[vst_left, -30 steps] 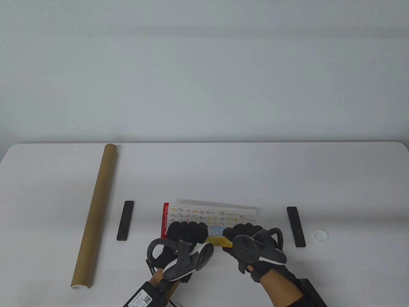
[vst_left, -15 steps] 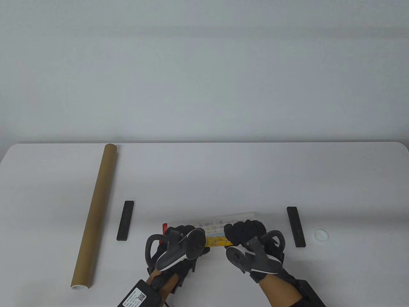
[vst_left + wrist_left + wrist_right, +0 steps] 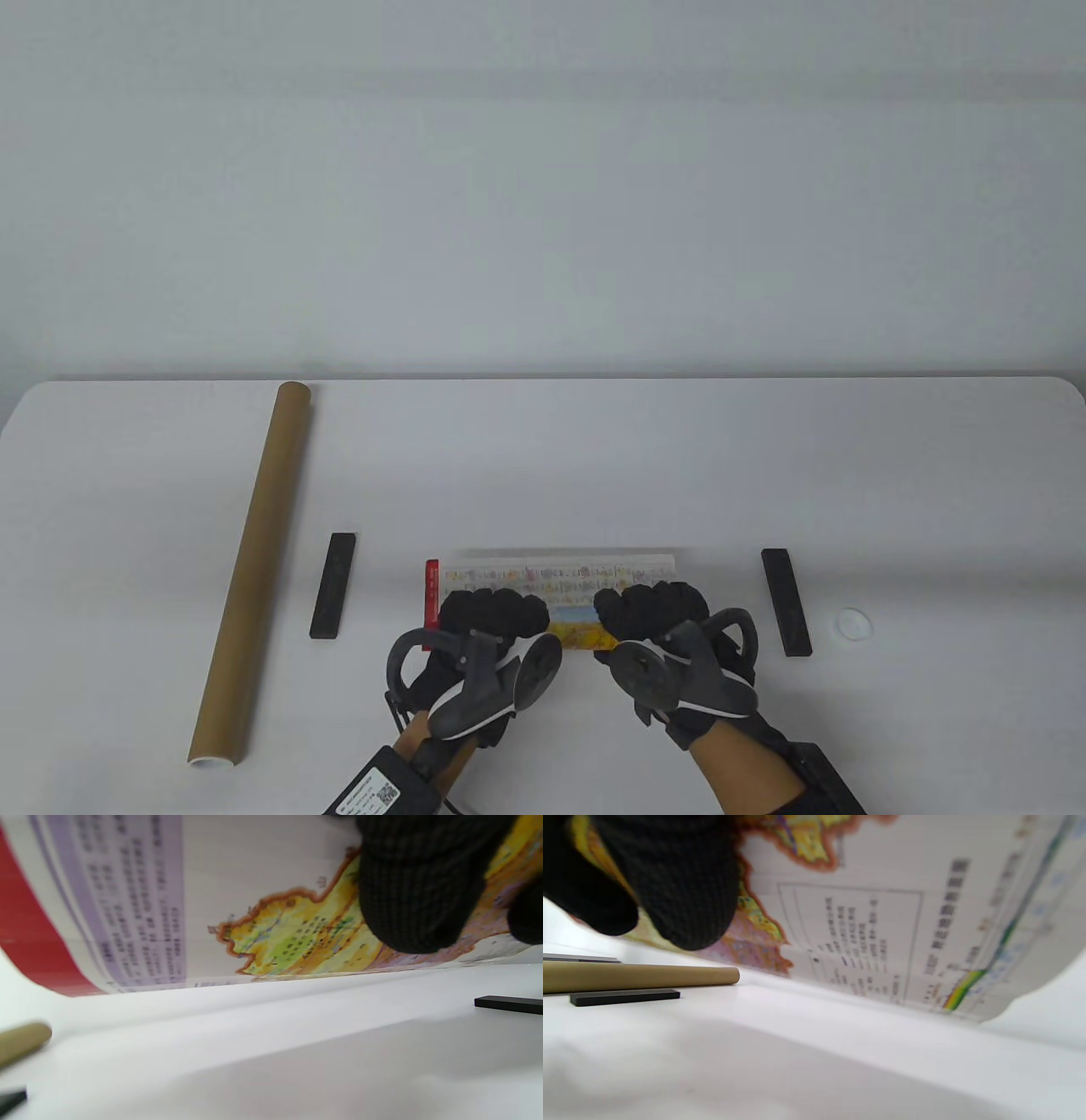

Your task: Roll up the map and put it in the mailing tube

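The map (image 3: 551, 576) lies partly rolled near the table's front edge, with a printed strip and a red left end showing. My left hand (image 3: 492, 609) and right hand (image 3: 649, 604) both curl over the roll, side by side, and grip it. In the left wrist view my fingers (image 3: 415, 891) press on the curved map sheet (image 3: 275, 942). In the right wrist view my fingers (image 3: 678, 887) press on the map sheet (image 3: 882, 921). The brown mailing tube (image 3: 250, 569) lies lengthwise at the far left, apart from both hands.
A black bar (image 3: 333, 586) lies left of the map and another black bar (image 3: 786, 601) lies right of it. A white round cap (image 3: 852, 624) lies at the far right. The tube (image 3: 640, 976) and a bar (image 3: 623, 997) show in the right wrist view.
The hands first drew the roll back toward me, so that less of the map showed. Now they have moved forward again and a wider strip of the map shows.
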Tool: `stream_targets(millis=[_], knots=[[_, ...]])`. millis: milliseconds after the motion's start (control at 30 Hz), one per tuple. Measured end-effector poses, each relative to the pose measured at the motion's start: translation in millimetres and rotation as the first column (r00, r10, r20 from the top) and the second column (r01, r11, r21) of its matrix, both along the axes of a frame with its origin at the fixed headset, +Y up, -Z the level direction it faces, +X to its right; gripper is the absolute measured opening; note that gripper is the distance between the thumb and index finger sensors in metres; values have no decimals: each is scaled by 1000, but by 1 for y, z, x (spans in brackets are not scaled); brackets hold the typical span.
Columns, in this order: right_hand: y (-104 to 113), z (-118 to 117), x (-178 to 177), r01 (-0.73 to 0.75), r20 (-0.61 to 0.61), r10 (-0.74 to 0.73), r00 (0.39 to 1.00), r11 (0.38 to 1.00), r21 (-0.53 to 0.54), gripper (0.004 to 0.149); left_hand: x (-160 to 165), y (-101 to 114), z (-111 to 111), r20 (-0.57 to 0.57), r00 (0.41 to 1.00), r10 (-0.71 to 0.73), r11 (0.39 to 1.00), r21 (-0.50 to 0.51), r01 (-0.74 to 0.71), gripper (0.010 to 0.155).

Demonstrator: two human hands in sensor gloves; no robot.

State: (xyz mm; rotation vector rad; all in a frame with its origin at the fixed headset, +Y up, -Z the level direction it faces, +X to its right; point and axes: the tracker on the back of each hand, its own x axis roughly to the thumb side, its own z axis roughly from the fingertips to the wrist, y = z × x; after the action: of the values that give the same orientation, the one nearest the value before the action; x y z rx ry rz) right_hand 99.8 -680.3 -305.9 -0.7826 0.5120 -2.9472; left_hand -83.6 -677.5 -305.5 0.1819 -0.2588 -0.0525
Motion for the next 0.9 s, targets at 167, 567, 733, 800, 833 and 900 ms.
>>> stream_targets(millis=[167, 567, 733, 800, 833, 900], knots=[[3, 5, -5, -61, 7, 61, 998, 995, 74, 61, -7, -2, -6, -9, 995, 97, 985, -141, -97, 47], [0, -8, 5, 69, 10, -68, 998, 990, -127, 52, 1, 1, 5, 25, 997, -69, 987, 147, 65, 57], [2, -3, 3, 26, 6, -26, 1000, 999, -30, 57, -1, 3, 2, 25, 998, -49, 994, 95, 46, 48], [4, 1, 1, 0, 8, 0, 1000, 1000, 16, 61, -4, 3, 0, 15, 1000, -17, 999, 37, 17, 47], [6, 3, 0, -14, 7, 13, 1000, 999, 47, 62, -6, 3, -2, 10, 1000, 15, 1000, -4, -15, 47], [7, 5, -2, -45, 10, 44, 999, 995, 89, 62, -10, 2, -5, 0, 998, 60, 995, -76, -59, 46]])
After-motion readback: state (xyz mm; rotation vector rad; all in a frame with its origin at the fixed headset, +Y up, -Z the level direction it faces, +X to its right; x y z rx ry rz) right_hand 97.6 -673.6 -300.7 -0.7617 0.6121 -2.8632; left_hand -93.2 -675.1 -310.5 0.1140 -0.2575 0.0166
